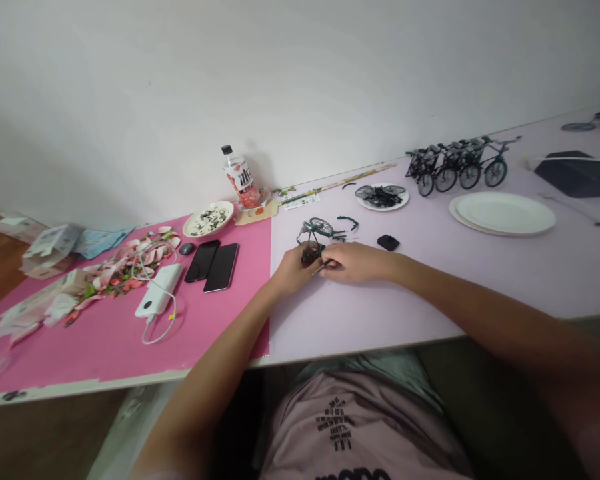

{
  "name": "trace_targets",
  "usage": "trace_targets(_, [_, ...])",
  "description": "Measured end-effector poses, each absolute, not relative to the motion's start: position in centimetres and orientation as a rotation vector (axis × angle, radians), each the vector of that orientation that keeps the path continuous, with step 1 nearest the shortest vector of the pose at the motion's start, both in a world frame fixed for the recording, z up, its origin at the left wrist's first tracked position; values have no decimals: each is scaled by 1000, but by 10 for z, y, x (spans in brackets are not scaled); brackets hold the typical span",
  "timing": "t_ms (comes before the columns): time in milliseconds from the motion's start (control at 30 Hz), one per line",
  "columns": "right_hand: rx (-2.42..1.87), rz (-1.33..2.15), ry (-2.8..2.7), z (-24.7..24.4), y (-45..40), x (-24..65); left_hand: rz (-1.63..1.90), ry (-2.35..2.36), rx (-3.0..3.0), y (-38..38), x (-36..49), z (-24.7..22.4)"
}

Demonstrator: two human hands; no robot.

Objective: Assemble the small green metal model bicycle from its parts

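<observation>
On my head view, the left hand (pixel 294 269) grips a small bicycle (pixel 316 230) at the tabletop (pixel 360 317); the right hand (pixel 351 261) pinches a thin tool (pixel 321 268). A black block (pixel 389 243) sits near the right hand, a plate (pixel 405 201) of parts (pixel 384 197) and more bicycles (pixel 446 176) beyond. Hands hide the bicycle's near end; I can't make out the tool's tip.

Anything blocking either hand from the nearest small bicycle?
Nothing visible: the left hand is at the near end of the small bicycle; the right hand meets it with a thin tool. The black block lies aside.
</observation>
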State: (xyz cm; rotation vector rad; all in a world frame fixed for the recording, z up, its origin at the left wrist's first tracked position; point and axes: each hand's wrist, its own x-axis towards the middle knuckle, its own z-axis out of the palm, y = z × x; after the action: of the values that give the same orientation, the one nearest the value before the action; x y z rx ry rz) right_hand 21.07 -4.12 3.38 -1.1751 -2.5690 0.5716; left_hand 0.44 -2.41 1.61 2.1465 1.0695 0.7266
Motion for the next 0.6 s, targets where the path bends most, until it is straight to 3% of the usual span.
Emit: trace_targets(600, [-1347, 338, -1997, 43, -43, 212, 709, 1155, 2170, -29, 5, 22])
